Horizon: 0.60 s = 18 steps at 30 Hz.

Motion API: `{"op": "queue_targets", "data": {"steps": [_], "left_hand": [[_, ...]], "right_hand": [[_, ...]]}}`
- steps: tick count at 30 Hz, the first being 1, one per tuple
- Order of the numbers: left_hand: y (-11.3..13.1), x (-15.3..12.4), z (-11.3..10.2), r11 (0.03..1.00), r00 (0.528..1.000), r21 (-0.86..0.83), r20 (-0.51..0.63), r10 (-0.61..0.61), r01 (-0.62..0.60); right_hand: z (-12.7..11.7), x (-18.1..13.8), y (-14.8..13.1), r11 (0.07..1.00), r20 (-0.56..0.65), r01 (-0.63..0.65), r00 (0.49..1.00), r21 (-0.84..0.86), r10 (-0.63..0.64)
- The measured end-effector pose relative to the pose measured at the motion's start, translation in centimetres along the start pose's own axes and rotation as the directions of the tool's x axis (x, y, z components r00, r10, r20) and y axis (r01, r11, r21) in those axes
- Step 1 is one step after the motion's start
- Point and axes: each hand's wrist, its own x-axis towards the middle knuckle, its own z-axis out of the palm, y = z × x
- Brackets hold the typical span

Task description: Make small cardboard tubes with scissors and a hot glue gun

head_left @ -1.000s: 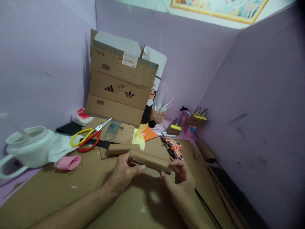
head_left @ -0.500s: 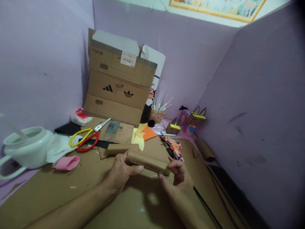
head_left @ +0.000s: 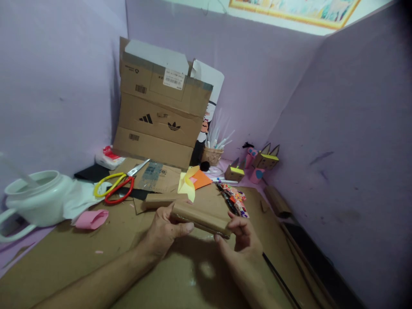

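Between my two hands I see a folded piece of brown cardboard [head_left: 201,218], long and narrow, held above the work surface. My left hand [head_left: 164,231] is closed on its left end, the thumb lying along the near edge. At the right end, my right hand [head_left: 241,242] pinches it between thumb and fingers. Glossy spots show along the near lower edge. Just behind my left hand, another folded cardboard strip [head_left: 164,200] lies on the cardboard sheet [head_left: 128,270] that covers the table.
To the left are scissors [head_left: 119,184] with yellow and red handles, a pink paper roll [head_left: 92,219] and a white pot [head_left: 38,199]. A flattened box [head_left: 161,116] leans at the back. Yellow paper [head_left: 186,185], a patterned piece [head_left: 234,195] and a black stick [head_left: 280,279] lie around my hands.
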Motion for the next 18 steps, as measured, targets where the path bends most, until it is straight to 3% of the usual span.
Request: {"op": "queue_targets", "data": {"steps": [5,11,15,18], "left_hand": [[0.3,-0.1,0.2,0.999,1.000,0.037,-0.001,-0.011,0.011],[1.5,-0.2,0.4,0.965,0.990,0.245,0.130,0.060,-0.091],[1.6,-0.5,0.1,0.860,0.977,0.464,0.107,0.185,-0.213],[0.9,-0.6,-0.6,0.729,0.927,0.582,0.145,0.345,-0.362]], "right_hand": [[0.2,0.1,0.0,0.998,-0.010,0.064,0.998,-0.024,-0.064],[0.0,0.6,-0.3,0.991,-0.064,0.119,0.991,0.056,-0.115],[-0.3,1.0,-0.3,0.962,-0.032,0.264,0.964,0.062,-0.263],[-0.4,1.1,-0.3,0.950,-0.038,0.300,0.954,0.082,-0.298]]}}
